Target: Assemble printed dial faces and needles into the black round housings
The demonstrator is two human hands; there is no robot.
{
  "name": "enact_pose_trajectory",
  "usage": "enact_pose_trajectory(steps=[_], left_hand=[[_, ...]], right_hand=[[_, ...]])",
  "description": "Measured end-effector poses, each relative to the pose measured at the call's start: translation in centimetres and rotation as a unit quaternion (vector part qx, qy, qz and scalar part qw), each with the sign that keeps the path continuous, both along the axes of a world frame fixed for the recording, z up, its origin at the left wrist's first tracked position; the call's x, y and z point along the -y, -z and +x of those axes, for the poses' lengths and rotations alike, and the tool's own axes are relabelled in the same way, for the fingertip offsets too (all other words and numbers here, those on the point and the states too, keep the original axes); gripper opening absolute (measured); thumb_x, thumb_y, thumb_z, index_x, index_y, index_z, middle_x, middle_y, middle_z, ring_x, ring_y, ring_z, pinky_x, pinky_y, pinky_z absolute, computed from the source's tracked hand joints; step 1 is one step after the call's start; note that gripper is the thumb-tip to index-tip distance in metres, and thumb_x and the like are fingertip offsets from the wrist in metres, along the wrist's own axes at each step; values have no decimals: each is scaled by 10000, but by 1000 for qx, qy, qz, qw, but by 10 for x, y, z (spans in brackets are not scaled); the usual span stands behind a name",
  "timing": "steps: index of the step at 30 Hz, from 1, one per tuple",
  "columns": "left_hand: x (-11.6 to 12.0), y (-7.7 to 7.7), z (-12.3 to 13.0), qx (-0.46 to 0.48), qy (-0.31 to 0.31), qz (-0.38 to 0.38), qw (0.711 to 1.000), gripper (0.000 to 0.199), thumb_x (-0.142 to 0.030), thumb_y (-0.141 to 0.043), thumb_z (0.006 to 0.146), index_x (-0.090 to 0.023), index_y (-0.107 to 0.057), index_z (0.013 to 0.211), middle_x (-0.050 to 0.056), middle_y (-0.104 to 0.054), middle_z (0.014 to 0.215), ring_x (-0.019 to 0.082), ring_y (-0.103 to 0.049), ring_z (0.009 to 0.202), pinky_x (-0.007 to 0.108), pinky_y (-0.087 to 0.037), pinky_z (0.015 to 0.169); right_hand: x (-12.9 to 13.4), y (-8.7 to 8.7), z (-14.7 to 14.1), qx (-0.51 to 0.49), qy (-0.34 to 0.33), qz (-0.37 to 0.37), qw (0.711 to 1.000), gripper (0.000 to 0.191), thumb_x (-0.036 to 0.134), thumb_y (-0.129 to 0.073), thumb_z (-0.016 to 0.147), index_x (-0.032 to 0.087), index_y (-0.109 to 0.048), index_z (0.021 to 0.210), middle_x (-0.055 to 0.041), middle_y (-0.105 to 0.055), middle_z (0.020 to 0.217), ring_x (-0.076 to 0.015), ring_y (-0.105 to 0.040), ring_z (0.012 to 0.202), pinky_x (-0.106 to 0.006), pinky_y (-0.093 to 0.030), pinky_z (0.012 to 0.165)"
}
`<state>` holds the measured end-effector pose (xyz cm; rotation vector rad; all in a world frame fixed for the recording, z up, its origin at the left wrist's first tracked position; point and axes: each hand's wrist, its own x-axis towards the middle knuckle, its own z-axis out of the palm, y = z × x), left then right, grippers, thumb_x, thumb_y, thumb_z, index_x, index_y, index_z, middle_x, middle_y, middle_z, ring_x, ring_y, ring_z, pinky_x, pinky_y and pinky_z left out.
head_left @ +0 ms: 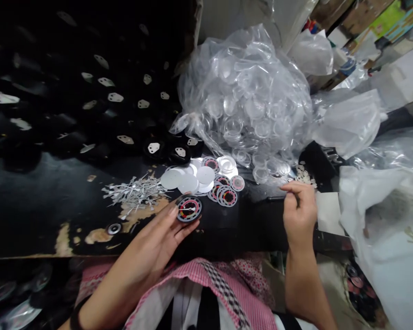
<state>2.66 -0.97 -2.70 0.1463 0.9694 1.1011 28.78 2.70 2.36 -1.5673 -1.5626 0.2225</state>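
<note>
My left hand (167,227) is closed around the rim of a small round gauge (189,209), its dial facing up with a white pointer across it. My right hand (300,208) is to the right over the bench, fingers curled and thumb against them; whatever is in the pinch, if anything, is too small to make out. Just beyond that hand lies a heap of small pale pieces (304,175). Printed dial discs (227,196) and plain white discs (188,183) overlap beyond the gauge. A pile of loose white pointers (137,195) lies left of them.
A big clear plastic bag (251,87) of transparent round covers sits at the back, some covers spilling out. Black gauge housings with white plates (153,147) are heaped at the back left. A small ring-shaped part (114,228) lies near the worn front edge. White bags (385,256) crowd the right.
</note>
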Motion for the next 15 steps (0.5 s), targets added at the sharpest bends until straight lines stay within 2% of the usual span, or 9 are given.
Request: enact_pose_trajectory(steps=[1,2,4,6,9,12,15], left_hand=[[-1,-4,2,-9,3,7,1000,288,-389,-724,875,-221,-756,1106,75,-735,1224,236,-667,1141,319,-595,913],[-3,-7,3,-17,5,10,1000,302,-405,-742,857,-229,-761,1103,69,-737,1219,233,-671,1129,301,-599,891],[-5,-13,6,-36,4,4,999,357,-446,-806,784,-241,-776,1074,65,-746,1200,235,-684,1101,267,-603,846],[-6,-18,6,-58,-7,-16,998,426,-485,-879,670,-249,-792,1014,63,-762,1158,250,-697,1081,254,-606,804],[-7,-22,4,-83,-2,-30,996,506,-495,-935,551,-250,-800,973,62,-768,1144,284,-690,1108,291,-608,834],[-5,-20,1,-80,-3,-21,997,490,-490,-921,588,-249,-796,996,62,-769,1143,290,-683,1132,316,-596,891],[-1,-14,1,-44,-16,-28,998,447,-494,-904,623,-239,-799,975,67,-787,1057,288,-714,1062,294,-615,823]], right_hand=[[2,-7,-16,67,-38,9,997,156,139,-565,865,221,-693,902,-45,-681,940,-225,-585,984,-420,-393,964],[3,-12,-34,104,-103,-18,989,159,148,-564,892,225,-690,952,-41,-691,952,-221,-590,983,-401,-401,941],[2,-17,-70,142,-255,-96,952,134,183,-571,932,199,-683,1002,-38,-704,925,-207,-609,915,-361,-419,855],[-1,-13,-97,191,-318,-121,921,125,216,-570,959,164,-676,1000,-50,-708,918,-216,-608,880,-361,-402,809],[-7,-2,-117,274,-317,-86,904,140,226,-554,971,151,-658,915,-60,-691,868,-234,-588,838,-372,-359,766],[-11,2,-120,297,-320,-60,898,160,183,-523,955,151,-633,843,-61,-669,811,-226,-578,801,-362,-346,740],[-11,-3,-123,259,-314,-101,908,145,172,-513,940,148,-623,849,-55,-675,817,-203,-593,799,-343,-365,758]])
